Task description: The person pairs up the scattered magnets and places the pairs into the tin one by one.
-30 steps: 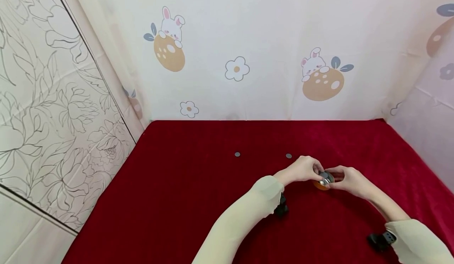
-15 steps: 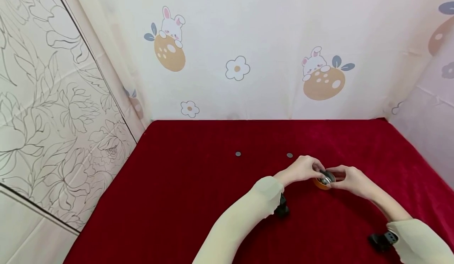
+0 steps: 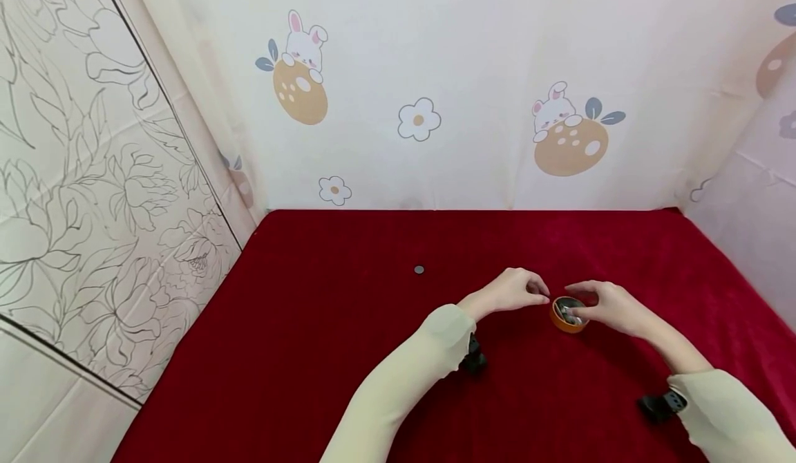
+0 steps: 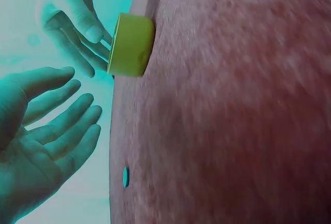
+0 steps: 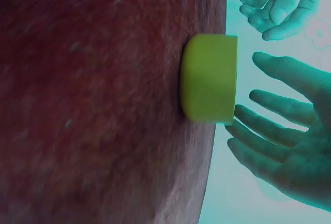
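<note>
In the head view a small round orange container (image 3: 564, 325) stands on the red cloth with several shiny metallic pieces (image 3: 567, 309) inside, too small to identify. My right hand (image 3: 616, 307) hovers at its right rim, fingers extended, thumb over the opening; whether it touches the rim I cannot tell. Apart from the container on the left is my left hand (image 3: 513, 289), and the left wrist view shows its fingers (image 4: 77, 128) spread and loose, holding nothing. A grey coin-like disc (image 3: 419, 269) lies farther left. The left wrist view also shows a disc (image 4: 126, 177) on the cloth.
Red cloth (image 3: 298, 325) covers the tabletop. A pale curtain (image 3: 435, 69) printed with rabbits and flowers hangs behind it, and a flower-patterned panel (image 3: 106, 193) stands on the left.
My left hand has drawn back leftward from the container, and the disc near it is now hidden from the head view. My right fingers have loosened from around the rim.
</note>
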{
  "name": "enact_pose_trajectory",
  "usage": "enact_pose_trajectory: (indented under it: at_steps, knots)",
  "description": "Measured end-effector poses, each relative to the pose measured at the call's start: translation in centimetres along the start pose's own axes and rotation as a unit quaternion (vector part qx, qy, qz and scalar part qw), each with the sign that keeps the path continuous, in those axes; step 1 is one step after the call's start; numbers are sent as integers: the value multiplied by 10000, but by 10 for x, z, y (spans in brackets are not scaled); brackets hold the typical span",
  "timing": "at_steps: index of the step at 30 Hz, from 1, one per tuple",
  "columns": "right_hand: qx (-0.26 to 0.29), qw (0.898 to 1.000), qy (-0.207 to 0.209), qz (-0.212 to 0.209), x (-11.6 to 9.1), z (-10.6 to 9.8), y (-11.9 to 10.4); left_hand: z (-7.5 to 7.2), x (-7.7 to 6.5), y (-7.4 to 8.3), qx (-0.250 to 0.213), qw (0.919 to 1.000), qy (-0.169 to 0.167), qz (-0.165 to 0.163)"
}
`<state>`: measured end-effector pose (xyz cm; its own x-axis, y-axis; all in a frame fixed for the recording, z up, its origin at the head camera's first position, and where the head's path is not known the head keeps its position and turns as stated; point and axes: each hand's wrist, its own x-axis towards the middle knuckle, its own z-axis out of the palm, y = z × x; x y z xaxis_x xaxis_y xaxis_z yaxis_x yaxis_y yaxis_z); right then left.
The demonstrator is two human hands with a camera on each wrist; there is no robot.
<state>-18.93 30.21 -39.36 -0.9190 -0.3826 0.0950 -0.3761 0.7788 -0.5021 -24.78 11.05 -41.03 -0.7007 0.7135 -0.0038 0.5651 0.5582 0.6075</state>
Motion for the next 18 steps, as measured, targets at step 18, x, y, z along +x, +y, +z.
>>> enact_pose_trajectory:
  at_steps: [18]
  knots:
    - [391, 9991, 2, -145, 39, 17, -18, -28, -29, -53, -333, 9981, 424, -303]
